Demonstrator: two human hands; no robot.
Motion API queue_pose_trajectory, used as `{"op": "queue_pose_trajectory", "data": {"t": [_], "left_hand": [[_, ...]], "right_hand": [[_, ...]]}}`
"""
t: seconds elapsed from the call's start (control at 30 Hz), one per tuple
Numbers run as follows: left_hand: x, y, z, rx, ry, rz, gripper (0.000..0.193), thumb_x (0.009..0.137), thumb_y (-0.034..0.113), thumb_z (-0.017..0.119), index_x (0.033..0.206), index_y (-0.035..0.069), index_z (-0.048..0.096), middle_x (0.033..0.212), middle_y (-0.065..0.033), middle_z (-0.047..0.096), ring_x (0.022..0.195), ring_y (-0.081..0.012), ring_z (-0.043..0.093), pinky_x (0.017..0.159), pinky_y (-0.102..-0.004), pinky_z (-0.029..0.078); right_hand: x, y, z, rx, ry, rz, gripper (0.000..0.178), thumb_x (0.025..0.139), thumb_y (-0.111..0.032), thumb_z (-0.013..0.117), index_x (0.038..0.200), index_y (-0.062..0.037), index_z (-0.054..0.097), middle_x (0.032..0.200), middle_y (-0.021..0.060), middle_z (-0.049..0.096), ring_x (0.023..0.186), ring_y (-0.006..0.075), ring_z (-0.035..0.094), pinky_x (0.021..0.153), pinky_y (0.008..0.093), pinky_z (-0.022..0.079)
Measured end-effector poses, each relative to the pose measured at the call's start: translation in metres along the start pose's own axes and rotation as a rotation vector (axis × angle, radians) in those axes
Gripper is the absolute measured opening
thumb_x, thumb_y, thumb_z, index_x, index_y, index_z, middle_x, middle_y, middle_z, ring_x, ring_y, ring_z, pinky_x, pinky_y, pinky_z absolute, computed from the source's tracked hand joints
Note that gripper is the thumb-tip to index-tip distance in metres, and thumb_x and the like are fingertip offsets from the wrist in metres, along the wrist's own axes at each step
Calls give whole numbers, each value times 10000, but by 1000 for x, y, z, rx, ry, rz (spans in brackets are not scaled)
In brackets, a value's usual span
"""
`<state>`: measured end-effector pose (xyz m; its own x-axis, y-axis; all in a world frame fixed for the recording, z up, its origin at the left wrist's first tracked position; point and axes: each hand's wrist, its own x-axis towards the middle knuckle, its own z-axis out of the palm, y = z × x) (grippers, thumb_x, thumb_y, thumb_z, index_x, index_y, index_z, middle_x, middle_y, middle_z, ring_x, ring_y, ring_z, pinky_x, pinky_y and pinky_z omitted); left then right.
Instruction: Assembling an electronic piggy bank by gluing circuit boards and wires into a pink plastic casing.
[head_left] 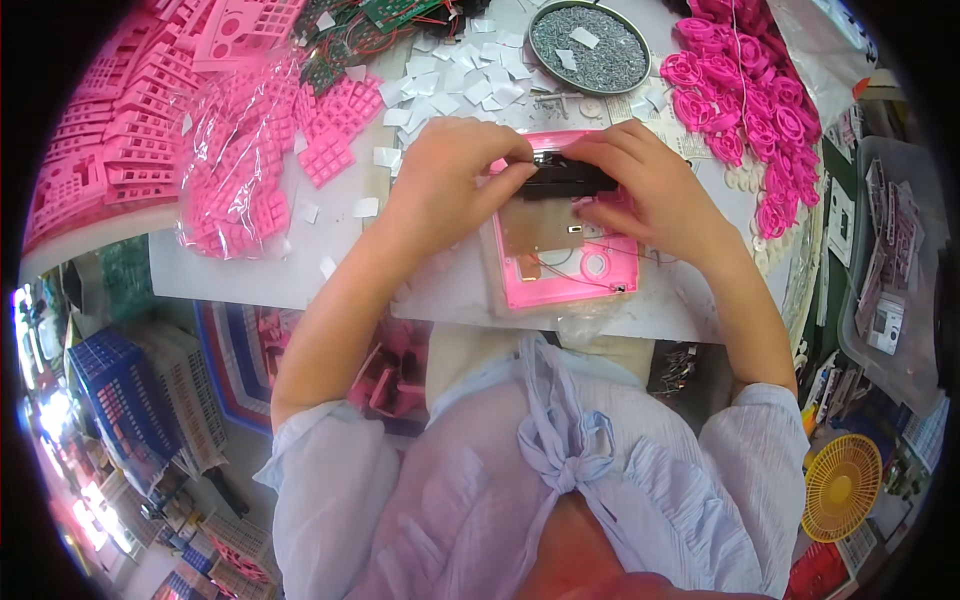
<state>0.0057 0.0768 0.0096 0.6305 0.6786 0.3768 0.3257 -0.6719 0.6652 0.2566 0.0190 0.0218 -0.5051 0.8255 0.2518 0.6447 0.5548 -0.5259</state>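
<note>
A pink plastic housing lies on the white table in front of me, with a round ring moulded into its near part. A brownish circuit board sits over the housing, and thin wires run across the near part. Above the far part, a long black rectangular part is held between my two hands. My left hand pinches its left end between thumb and fingertips. At its right end, my right hand is closed with the fingers bent over it; the palm side is hidden.
Pink panels are stacked at the left, beside a clear bag of pink keypads. White paper squares lie scattered behind my hands. A round tray of screws stands at the back, magenta ring-shaped parts at the right.
</note>
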Motion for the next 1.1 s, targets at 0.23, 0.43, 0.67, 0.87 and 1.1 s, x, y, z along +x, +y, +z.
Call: {"op": "queue_pose_trajectory", "data": {"t": [0.23,0.43,0.67,0.87,1.1], "left_hand": [[14,-1,-15,30,-171,-53,109,816,111,758,904,68,709,800,-73,684,694,-232,617,710,-351,476],[17,-9,-17,-17,-312,111,114,808,98,744,907,67,696,793,-80,668,740,-288,629,707,-390,495],[21,-7,-19,93,-440,183,117,791,106,748,886,83,684,818,-76,661,813,-288,642,718,-403,504],[-3,15,-15,302,-363,336,173,810,132,730,981,116,717,878,-65,686,823,-263,648,716,-387,509],[-10,20,-3,-93,-268,-281,155,880,109,676,1001,30,731,786,-106,704,698,-245,679,670,-348,538]], "right_hand": [[7,-8,-8,7,-60,-27,535,720,-105,791,1222,-62,609,1000,117,645,946,329,610,806,416,535],[3,-18,-2,182,-96,113,574,707,-102,797,1244,-65,600,1027,113,660,1021,335,605,871,424,526],[6,-16,-1,108,-147,-11,552,671,-85,795,1195,-70,619,1098,89,637,1032,329,570,888,422,511],[7,-20,-1,24,-179,-59,494,679,-73,789,1146,-109,630,1097,56,617,1030,311,562,850,421,527],[7,-33,1,-87,-170,-22,437,712,-91,777,1120,-121,622,1087,34,625,1041,271,577,767,372,572]]}}
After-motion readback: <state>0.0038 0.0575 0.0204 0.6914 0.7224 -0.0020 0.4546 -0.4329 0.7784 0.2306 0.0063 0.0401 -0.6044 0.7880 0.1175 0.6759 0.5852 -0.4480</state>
